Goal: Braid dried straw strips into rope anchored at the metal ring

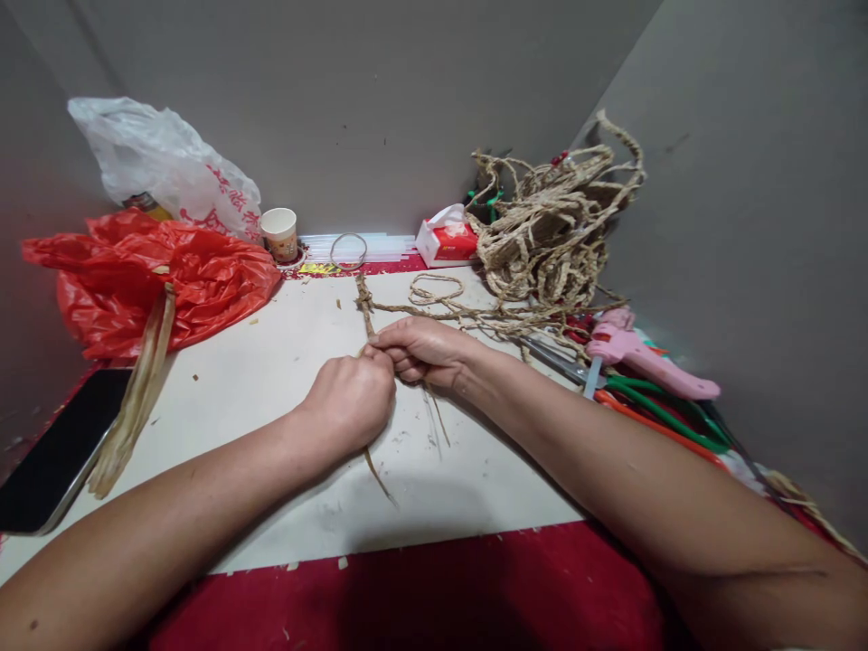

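Both hands meet over the middle of the white board point(271, 488). My left hand point(356, 398) is closed in a fist round a braided straw cord point(367, 312), and a loose strand hangs out below it. Pinching the same cord just above is my right hand point(424, 351), its fingers curled, with thin strand ends sticking out underneath. The cord runs away from my hands to a knotted end at the back. A thinner twisted cord leads off to the right from that knot. My fingers hide the part of the cord between them.
At the back right lies a heap of braided rope point(549, 235), beside a tissue pack point(448, 240). A pink glue gun point(644, 353) and green-handled scissors point(671, 416) are at the right. Leftward are a red plastic bag point(210, 280), dry flat strips point(139, 398), a phone point(64, 452) and a paper cup point(279, 237).
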Demonstrator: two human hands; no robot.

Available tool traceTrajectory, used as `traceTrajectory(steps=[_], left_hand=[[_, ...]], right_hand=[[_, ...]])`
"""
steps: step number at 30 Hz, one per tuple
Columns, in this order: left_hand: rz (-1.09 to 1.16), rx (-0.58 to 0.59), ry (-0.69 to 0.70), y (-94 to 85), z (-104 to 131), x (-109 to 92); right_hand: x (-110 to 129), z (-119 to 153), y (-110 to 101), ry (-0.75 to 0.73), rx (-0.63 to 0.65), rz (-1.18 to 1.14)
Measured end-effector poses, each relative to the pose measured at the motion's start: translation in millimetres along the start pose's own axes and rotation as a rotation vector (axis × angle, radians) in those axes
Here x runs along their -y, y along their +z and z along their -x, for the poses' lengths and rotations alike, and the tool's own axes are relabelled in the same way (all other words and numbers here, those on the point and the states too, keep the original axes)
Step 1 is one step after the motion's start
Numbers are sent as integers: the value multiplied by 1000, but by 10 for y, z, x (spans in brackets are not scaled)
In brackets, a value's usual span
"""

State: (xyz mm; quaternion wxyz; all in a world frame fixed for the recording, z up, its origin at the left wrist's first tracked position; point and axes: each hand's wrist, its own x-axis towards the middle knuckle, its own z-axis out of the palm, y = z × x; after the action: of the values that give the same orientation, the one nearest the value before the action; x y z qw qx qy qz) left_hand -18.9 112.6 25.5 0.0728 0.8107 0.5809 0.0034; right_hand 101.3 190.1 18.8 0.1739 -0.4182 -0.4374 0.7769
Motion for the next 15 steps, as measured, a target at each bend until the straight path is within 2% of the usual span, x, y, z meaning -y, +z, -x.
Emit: traceTrajectory(steps=[3,5,6,7,9,10,11,12,15], left_hand=[[155,102,140,-59,68,-60],[363,82,189,-100,66,-32],[485,-1,169,-116,42,10],[604,-134,114,-126,3,67],[802,-457,-55,-123,-105,204],[875,-562,-138,-109,-164,267],[965,-575,-201,-89,-219,318],[1083,-519,-253,-64,-265,353],[1455,-132,-277,-1,-333,365]], right_hand=[[19,-10,-63,17,74,10],[31,-16,-104,2,96,10],[38,-18,-121,-10,101,11],[44,-19,-136,-20,108,12],[56,-17,-158,-26,134,14],[61,-16,-165,-23,151,15],[65,-15,-170,-21,167,17],[67,-14,-172,-25,182,23],[68,-13,-178,-44,199,50]])
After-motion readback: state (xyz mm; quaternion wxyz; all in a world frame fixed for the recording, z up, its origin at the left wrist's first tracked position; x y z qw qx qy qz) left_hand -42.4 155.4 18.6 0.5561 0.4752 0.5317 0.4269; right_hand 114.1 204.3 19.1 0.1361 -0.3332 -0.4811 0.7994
